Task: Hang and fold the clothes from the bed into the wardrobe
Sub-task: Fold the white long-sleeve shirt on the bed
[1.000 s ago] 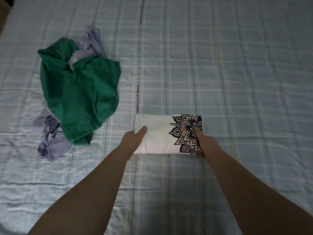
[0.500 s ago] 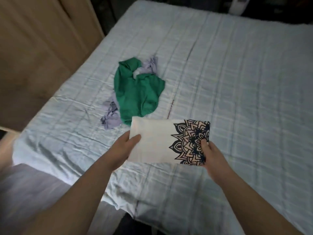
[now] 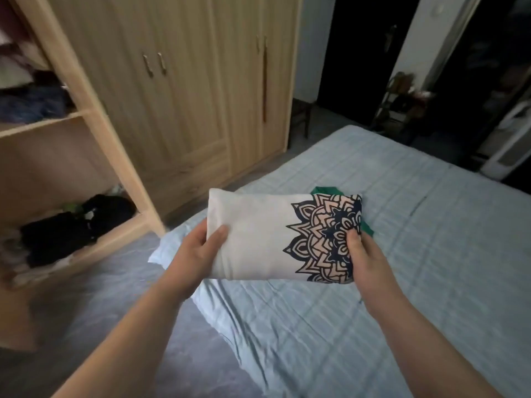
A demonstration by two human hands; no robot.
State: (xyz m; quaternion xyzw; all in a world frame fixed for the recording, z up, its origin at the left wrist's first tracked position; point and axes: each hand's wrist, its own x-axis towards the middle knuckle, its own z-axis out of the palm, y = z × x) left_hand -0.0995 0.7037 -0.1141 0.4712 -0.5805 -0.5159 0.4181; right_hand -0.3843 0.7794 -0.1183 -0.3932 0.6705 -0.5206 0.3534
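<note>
A folded white shirt (image 3: pixel 258 234) with a dark mandala print is held in the air above the near corner of the bed (image 3: pixel 416 225). My left hand (image 3: pixel 198 251) grips its left end and my right hand (image 3: pixel 363 254) grips the printed right end. Behind the shirt, only small edges of a green garment (image 3: pixel 324 190) lying on the bed show. The wardrobe (image 3: pixel 178 90) stands to the left, with an open section whose shelves (image 3: pixel 43 124) hold dark folded clothes (image 3: pixel 74 228).
Closed wooden wardrobe doors with handles (image 3: pixel 155 64) fill the upper middle. A grey floor strip (image 3: pixel 100 297) runs between bed and wardrobe. A dark doorway (image 3: pixel 359 53) and a white appliance (image 3: pixel 505 150) stand beyond the bed's far side.
Both hands lifted the folded white shirt off the bed. My view has swung left and up, bringing the wardrobe and its open shelves into sight.
</note>
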